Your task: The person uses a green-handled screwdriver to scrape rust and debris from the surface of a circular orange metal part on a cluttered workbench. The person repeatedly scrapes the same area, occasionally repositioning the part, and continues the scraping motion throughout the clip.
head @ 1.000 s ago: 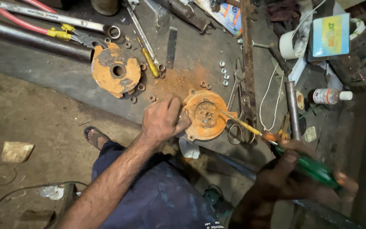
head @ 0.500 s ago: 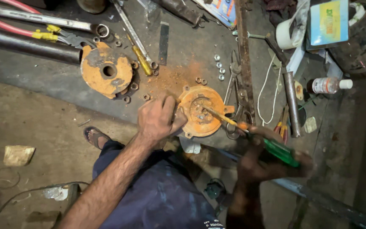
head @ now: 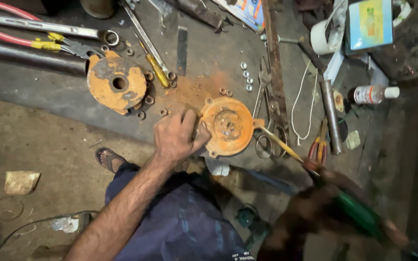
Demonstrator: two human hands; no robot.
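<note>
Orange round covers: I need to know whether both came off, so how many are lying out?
2. One orange cover sits under the left hand; the other orange cover lies farther left, beside the yellow-handled screwdriver.

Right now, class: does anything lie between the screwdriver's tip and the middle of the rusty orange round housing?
Nothing visible does. The green-handled screwdriver in the right hand has its tip at the rusty orange round housing, rim side.

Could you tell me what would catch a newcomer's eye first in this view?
The rusty orange round housing at centre, steadied on its left edge by the left hand. At lower right, the blurred right hand grips a green-handled screwdriver, its tip by the housing's right edge. A second orange disc lies upper left.
</note>
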